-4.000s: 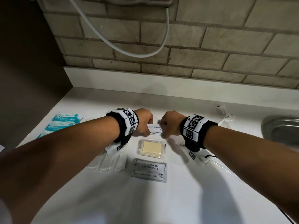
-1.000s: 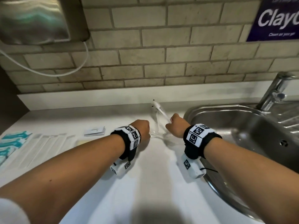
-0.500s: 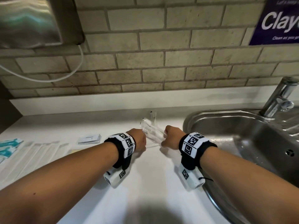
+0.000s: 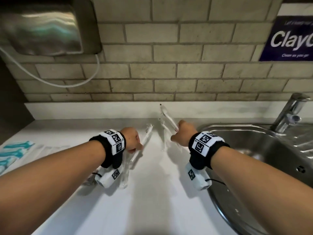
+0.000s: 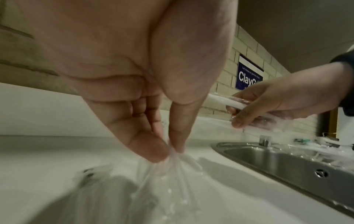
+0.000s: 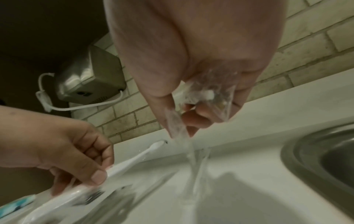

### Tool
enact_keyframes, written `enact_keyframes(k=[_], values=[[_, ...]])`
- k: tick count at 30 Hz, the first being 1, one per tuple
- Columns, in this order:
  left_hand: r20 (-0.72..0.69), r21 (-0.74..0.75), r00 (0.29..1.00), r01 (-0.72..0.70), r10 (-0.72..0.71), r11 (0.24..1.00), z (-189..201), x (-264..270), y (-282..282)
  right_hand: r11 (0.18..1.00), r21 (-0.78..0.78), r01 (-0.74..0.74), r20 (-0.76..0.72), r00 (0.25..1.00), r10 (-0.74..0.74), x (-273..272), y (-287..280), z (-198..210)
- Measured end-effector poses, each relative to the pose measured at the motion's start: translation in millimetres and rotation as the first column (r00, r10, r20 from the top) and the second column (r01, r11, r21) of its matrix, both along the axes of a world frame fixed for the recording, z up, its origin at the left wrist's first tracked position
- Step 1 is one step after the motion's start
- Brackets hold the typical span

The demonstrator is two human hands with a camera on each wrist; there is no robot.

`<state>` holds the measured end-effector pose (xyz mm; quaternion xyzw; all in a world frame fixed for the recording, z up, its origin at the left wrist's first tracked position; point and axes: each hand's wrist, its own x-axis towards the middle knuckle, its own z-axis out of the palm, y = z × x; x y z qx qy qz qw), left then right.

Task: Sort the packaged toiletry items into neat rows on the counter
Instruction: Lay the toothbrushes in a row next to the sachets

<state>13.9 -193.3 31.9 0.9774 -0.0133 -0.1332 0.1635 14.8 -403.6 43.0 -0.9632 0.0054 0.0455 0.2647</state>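
Both hands hover over the white counter [image 4: 149,192], just left of the sink. My left hand [image 4: 133,141] pinches a white toothbrush in a clear wrapper [image 4: 146,138], its head pointing away towards the wall. In the left wrist view the thumb and fingers [image 5: 151,148] squeeze the crumpled clear plastic [image 5: 172,174]. My right hand [image 4: 181,133] grips other wrapped toothbrushes [image 4: 166,117], raised and tilted up towards the backsplash, with loose wrapper ends [image 4: 165,141] hanging below. The right wrist view shows clear film [image 6: 206,94] bunched inside the curled fingers.
A steel sink [image 4: 254,146] with a tap [image 4: 291,112] fills the right side. Teal packets [image 4: 11,153] and clear wrapped items [image 4: 50,148] lie at the far left. A steel dryer [image 4: 47,26] with a white cable [image 4: 71,83] hangs on the brick wall.
The hands, close together on one bundle half a second ago, have drawn apart. The left holds one toothbrush lower left and the right has lifted the others. Four seconds ago they were at the packet rows.
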Motion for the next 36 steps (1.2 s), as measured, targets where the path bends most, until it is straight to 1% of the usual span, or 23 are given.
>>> enact_keyframes(k=[3, 6, 9, 12, 17, 19, 21, 23, 26, 28, 30, 32, 34, 36], values=[[-0.051, -0.076, 0.995, -0.088, 0.084, 0.993, -13.3, -15.5, 6.3, 0.997, -0.018, -0.078, -0.041, 0.996, 0.078, -12.8, 9.7, -8.9], [-0.018, 0.021, 0.996, -0.086, 0.087, 0.996, -23.7, -26.6, 5.6, 0.992, 0.002, -0.126, -0.082, 0.989, 0.126, -21.8, 18.4, -19.0], [-0.026, 0.047, 0.997, -0.068, 0.069, 0.997, -29.7, -38.0, 1.9, 0.988, 0.041, -0.147, -0.139, 0.979, 0.151, -29.8, 27.4, -29.8], [-0.027, 0.074, 0.997, -0.072, 0.074, 0.995, -34.6, -41.9, -0.2, 0.985, 0.04, -0.169, -0.198, 0.965, 0.174, -36.5, 34.7, -37.7], [-0.028, 0.141, 0.998, -0.051, 0.055, 0.989, -34.7, -35.9, -3.2, 0.981, 0.004, -0.195, -0.281, 0.941, 0.188, -36.1, 42.7, -45.1], [-0.052, 0.175, 0.998, -0.027, 0.037, 0.984, -33.2, -31.4, -6.1, 0.975, 0.022, -0.223, -0.338, 0.916, 0.217, -35.4, 43.6, -45.5], [-0.05, 0.197, 0.999, -0.007, 0.017, 0.98, -31.8, -21.2, -8.3, 0.978, 0.051, -0.201, -0.387, 0.899, 0.204, -33.8, 41.1, -44.7], [-0.004, 0.19, 1.0, -0.01, 0.011, 0.982, -26.6, -8.4, -11.0, 0.988, 0.074, -0.135, -0.367, 0.918, 0.153, -28.7, 34.8, -43.1], [0.082, 0.149, 0.997, -0.019, 0.007, 0.989, -15.9, 11.3, -23.6, 0.985, 0.165, 0.058, -0.242, 0.97, -0.017, -18.6, 20.4, -41.3], [0.108, 0.119, 0.994, 0.011, -0.024, 0.993, -12.0, 21.2, -40.8, 0.977, 0.171, 0.126, -0.198, 0.976, -0.091, -14.8, 6.7, -41.2], [0.115, 0.074, 0.992, 0.046, -0.054, 0.996, -14.7, 28.9, -59.9, 0.982, 0.136, 0.13, -0.205, 0.974, -0.1, -13.1, -7.7, -43.7], [0.08, 0.009, 0.993, 0.087, -0.088, 0.996, -21.1, 35.1, -76.0, 0.991, 0.073, 0.113, -0.206, 0.974, -0.096, -12.7, -19.7, -46.0], [0.013, 0.044, 0.987, 0.159, -0.16, 0.986, -31.0, 39.6, -87.7, 0.996, 0.006, 0.083, -0.196, 0.977, -0.081, -13.5, -28.5, -49.3], [-0.045, 0.146, 0.976, 0.219, -0.215, 0.965, -37.1, 40.2, -97.6, 0.997, -0.05, 0.066, -0.203, 0.976, -0.074, -15.3, -36.2, -52.0]])
